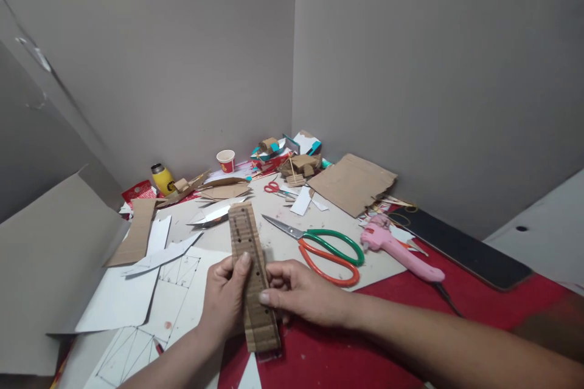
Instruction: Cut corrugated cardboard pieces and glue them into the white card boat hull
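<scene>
Both my hands hold a long narrow strip of corrugated cardboard [249, 255] with a row of small punched holes, upright over the table's near edge. My left hand [224, 301] grips its left side, thumb laid on the front face. My right hand [298, 292] pinches its right edge, fingers closed on it. The strip's lower end [262, 334] juts out below my hands.
Big scissors with green and orange handles [331, 252] and a pink glue gun [396, 249] lie right of the strip. White sheets with drawn lines [176, 292], cardboard pieces [353, 182], small red scissors [272, 187], a paper cup [225, 161] and a yellow bottle [163, 179] clutter the red table [456, 316].
</scene>
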`<state>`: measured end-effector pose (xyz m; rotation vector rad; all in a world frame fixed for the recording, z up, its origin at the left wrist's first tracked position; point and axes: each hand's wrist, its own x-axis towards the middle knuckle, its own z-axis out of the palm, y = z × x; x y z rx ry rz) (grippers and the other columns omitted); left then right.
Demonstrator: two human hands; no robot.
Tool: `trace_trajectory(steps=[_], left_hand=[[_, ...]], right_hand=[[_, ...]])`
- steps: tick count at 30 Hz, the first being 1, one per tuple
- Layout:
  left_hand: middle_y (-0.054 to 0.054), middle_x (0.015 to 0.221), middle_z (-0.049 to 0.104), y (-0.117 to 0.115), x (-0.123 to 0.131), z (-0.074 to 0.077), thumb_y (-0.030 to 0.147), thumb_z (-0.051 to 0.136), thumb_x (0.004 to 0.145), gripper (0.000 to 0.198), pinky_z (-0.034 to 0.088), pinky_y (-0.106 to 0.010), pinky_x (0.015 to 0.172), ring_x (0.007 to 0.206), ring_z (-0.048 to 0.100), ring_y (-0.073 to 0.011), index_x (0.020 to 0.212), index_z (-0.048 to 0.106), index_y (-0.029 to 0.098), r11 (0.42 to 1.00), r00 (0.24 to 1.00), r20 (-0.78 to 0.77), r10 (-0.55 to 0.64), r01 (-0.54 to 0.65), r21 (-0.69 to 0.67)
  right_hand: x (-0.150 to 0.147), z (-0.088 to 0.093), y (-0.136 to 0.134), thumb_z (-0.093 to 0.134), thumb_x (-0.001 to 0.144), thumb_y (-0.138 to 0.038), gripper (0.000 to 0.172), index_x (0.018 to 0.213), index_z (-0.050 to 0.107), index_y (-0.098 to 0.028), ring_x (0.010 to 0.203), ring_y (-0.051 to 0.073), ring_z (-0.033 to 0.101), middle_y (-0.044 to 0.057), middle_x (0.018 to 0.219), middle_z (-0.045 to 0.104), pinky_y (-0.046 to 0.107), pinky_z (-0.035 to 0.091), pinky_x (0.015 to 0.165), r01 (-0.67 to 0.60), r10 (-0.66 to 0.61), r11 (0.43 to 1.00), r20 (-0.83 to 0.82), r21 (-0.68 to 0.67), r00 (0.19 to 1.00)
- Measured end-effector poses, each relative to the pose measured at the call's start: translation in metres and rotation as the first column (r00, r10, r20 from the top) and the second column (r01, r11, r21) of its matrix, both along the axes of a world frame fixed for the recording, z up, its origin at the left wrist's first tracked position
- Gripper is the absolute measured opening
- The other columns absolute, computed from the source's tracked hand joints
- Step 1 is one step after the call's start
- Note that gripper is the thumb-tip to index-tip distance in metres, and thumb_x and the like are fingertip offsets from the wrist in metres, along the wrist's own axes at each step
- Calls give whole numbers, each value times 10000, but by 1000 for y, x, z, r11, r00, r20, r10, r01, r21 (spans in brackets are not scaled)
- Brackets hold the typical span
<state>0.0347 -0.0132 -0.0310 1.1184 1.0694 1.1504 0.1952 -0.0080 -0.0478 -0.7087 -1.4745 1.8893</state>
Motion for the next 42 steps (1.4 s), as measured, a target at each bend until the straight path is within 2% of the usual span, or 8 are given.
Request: trace_trajectory(steps=[7, 14, 21, 30, 35, 42], left_hand=[[-17, 704, 656, -1, 1, 1, 401, 672, 791, 256, 497, -242, 575, 605, 570, -125, 804, 638, 147, 998, 998, 17, -58, 58, 19], [-39, 719, 674, -1, 1, -5, 394, 655, 807, 254, 499, -249, 593, 620, 587, -130, 795, 630, 141, 995, 994, 60, -95, 95, -5], [3, 661, 661, 4, -1, -7, 396, 647, 812, 241, 473, -217, 547, 563, 575, -111, 788, 610, 160, 996, 994, 101, -52, 59, -64], [-11, 657, 684, 4, 2, 1, 393, 685, 777, 247, 498, -233, 526, 554, 607, -131, 790, 637, 152, 995, 994, 105, -28, 38, -97], [-25, 675, 705, 6, 0, -1, 375, 710, 757, 243, 517, -252, 554, 564, 627, -141, 816, 678, 142, 992, 992, 120, -29, 44, -122], [-17, 607, 687, 6, 0, -2, 395, 710, 755, 270, 501, -238, 533, 505, 594, -120, 725, 674, 129, 993, 993, 113, -18, 31, -113]], right_hand=[[-2, -2, 2, 677, 748, -524, 433, 853, 538, -128, 479, 58, 470, -18, 664, 554, 182, 391, 453, 26, -27, 999, 45, 22, 999], [-1, -2, 3, 701, 721, -533, 457, 859, 554, -123, 501, 62, 472, -30, 656, 545, 187, 382, 464, 44, -44, 999, 45, 1, 998], [1, 1, 3, 733, 666, -547, 456, 749, 531, -147, 489, 71, 513, -49, 588, 561, 195, 397, 472, 67, -60, 994, 79, -86, 995], [3, 3, 1, 691, 720, -521, 408, 739, 527, -149, 490, 78, 531, -37, 579, 580, 208, 423, 491, 78, -73, 996, 110, -45, 991], [5, 4, 1, 675, 720, -560, 437, 732, 527, -149, 478, 72, 501, -44, 563, 552, 207, 397, 479, 77, -74, 997, 117, -23, 990], [5, 6, 0, 720, 690, -536, 436, 710, 515, -151, 493, 74, 500, -52, 573, 535, 214, 421, 501, 84, -78, 995, 96, -59, 992]])
